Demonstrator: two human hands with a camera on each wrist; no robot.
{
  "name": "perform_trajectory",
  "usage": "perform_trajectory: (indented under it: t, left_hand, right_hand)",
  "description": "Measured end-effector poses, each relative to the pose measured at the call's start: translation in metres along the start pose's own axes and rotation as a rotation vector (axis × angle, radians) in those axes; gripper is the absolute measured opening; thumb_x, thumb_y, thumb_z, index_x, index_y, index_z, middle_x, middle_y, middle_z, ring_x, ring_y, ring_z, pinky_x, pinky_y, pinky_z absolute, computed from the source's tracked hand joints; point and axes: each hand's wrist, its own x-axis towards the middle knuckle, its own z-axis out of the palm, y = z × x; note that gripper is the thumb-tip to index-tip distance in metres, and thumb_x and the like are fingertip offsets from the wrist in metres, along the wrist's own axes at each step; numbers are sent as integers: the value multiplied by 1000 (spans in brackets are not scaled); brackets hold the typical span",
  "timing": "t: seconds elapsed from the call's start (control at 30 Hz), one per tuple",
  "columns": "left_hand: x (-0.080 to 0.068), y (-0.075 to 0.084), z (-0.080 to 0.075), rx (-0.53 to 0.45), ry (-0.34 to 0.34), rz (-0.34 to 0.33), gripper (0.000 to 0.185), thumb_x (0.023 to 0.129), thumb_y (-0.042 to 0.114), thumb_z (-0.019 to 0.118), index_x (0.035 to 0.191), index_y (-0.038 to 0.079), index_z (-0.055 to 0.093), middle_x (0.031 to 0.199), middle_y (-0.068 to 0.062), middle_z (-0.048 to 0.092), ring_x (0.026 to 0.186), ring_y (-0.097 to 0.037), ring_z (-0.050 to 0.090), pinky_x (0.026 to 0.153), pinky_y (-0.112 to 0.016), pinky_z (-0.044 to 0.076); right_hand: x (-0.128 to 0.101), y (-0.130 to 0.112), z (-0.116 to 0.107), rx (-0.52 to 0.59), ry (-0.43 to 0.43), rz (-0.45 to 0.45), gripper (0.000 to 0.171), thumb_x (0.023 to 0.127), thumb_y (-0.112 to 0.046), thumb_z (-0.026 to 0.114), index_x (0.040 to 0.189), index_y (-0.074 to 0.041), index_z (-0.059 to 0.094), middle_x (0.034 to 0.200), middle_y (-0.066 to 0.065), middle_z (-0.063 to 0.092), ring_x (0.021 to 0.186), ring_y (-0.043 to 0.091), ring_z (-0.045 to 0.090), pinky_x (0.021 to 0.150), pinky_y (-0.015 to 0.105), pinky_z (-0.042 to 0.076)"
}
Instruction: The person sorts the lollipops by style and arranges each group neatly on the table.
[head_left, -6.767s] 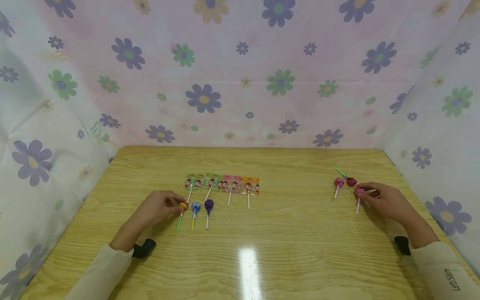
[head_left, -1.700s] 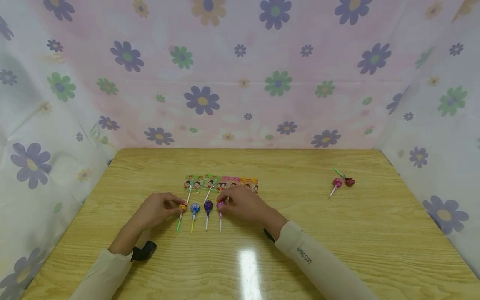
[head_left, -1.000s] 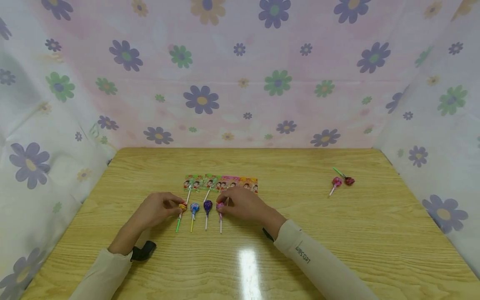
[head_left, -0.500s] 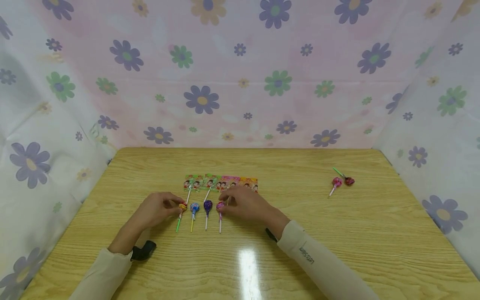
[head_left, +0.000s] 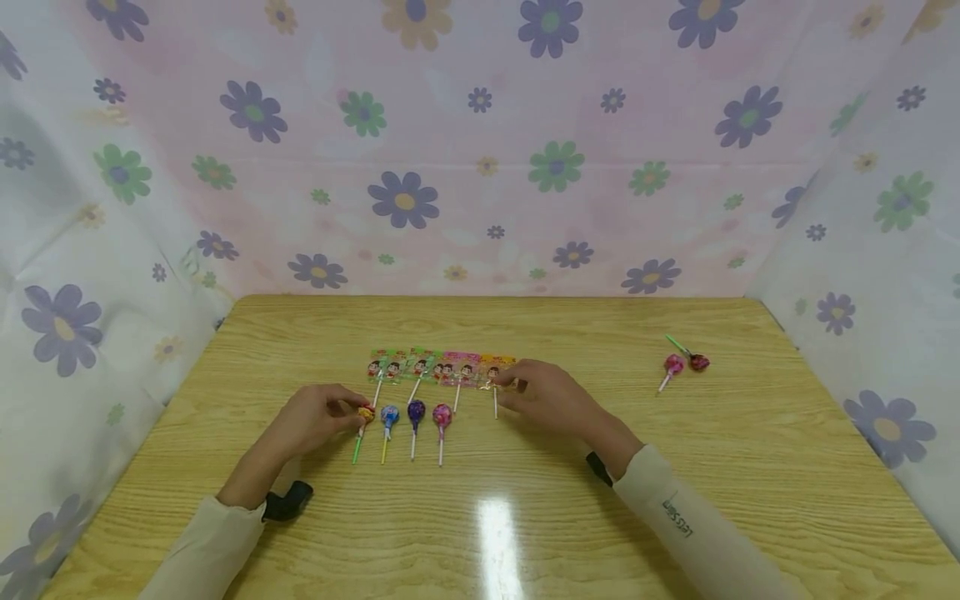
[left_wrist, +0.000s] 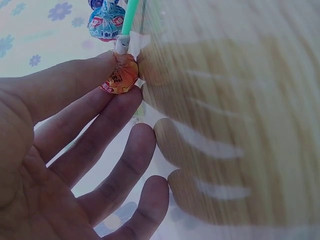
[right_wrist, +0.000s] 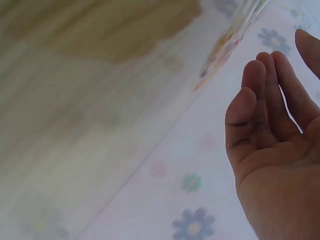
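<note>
My left hand point(head_left: 318, 419) pinches the head of an orange-yellow lollipop point(left_wrist: 122, 77) with a green stick, at the left end of a row. Beside it lie a blue lollipop point(head_left: 389, 415), a purple lollipop point(head_left: 416, 411) and a pink lollipop point(head_left: 442, 414), sticks toward me. My right hand point(head_left: 555, 402) holds nothing; its fingers are apart from the pink one and hover by the orange flat-packed lollipop point(head_left: 495, 371). In the right wrist view the fingers point(right_wrist: 255, 75) look loosely extended.
Behind the row, several flat-packed lollipops in green packets point(head_left: 386, 364) and a pink packet point(head_left: 461, 367) lie side by side on the wooden table point(head_left: 600, 525). At the right are a pink lollipop point(head_left: 673, 364) and a dark red lollipop point(head_left: 699, 362). Flowered cloth point(head_left: 480, 167) encloses the table.
My right hand brought a pink lollipop from the right group to the row's right end, then let go and moved rightward. My left hand stays on the orange-yellow lollipop.
</note>
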Motion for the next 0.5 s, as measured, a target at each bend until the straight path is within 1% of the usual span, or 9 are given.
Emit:
perform_trajectory:
  t: [0.13,0.27,0.37,0.5]
  left_hand:
    - [0,-1,1,3,-1,6,24,91,19,73,112,9,76,94,-3,73,79,-12,64,67,-31,51]
    - [0,-2,1,0,2,-6,23,91,19,73,112,10,76,95,-3,73,80,-12,63,67,-31,51]
    - [0,-2,0,3,5,-9,23,90,18,73,112,10,76,94,-3,73,80,-13,63,68,-31,50]
    - [0,-2,1,0,5,1,23,91,18,73,112,9,76,95,-4,73,80,-13,64,67,-31,51]
  right_hand:
    - [-14,22,-15,-10,54,-15,32,98,-35,64,125,-18,68,118,-4,68,98,14,61,76,32,51]
    - [-27,42,-31,-19,98,-22,33,98,-34,64,125,-15,68,118,1,69,96,15,61,73,30,49]
    - [-38,58,-44,-29,122,-5,33,98,-32,64,125,-13,68,118,5,69,96,18,60,69,30,48]
    - [-53,80,-59,-65,162,45,33,99,-33,62,125,-13,68,118,7,69,93,19,61,65,29,47]
